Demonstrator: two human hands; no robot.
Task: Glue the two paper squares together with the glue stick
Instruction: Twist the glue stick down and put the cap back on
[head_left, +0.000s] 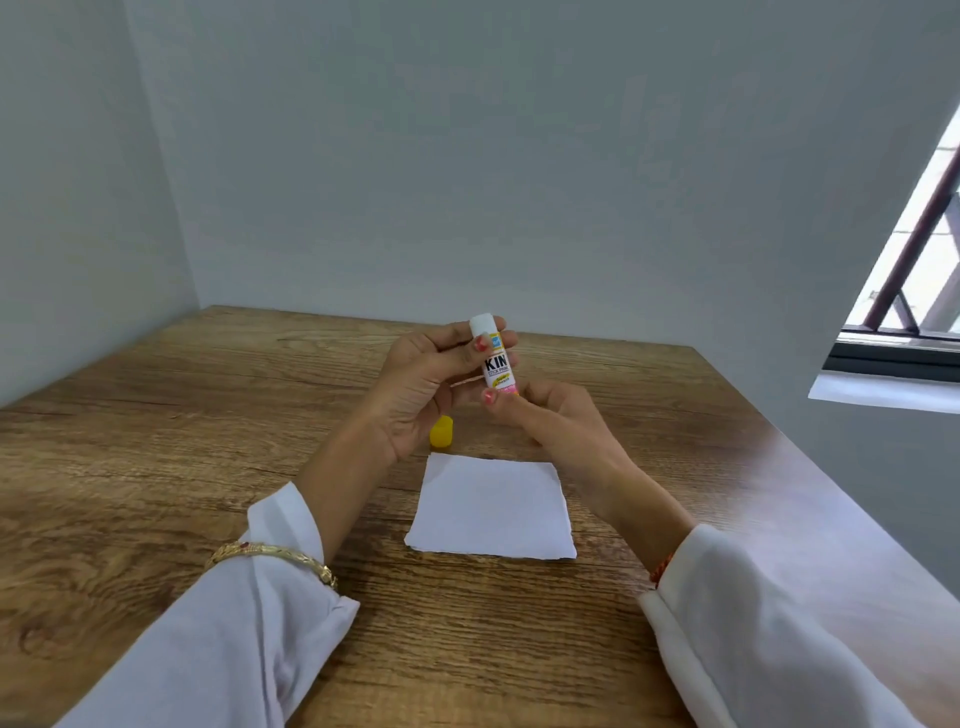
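I hold a white glue stick (493, 356) upright above the table, its cap off and the white glue end pointing up. My left hand (421, 395) grips its upper body between thumb and fingers. My right hand (550, 415) pinches its base. The yellow cap (441, 433) lies on the table just behind my left hand. A white paper square (493, 506) lies flat on the table below my hands. I cannot tell whether a second square lies under it.
The wooden table (208, 441) stands in a corner, with grey walls behind and to the left. A window (914, 249) is at the right. The table's right edge runs diagonally near my right sleeve.
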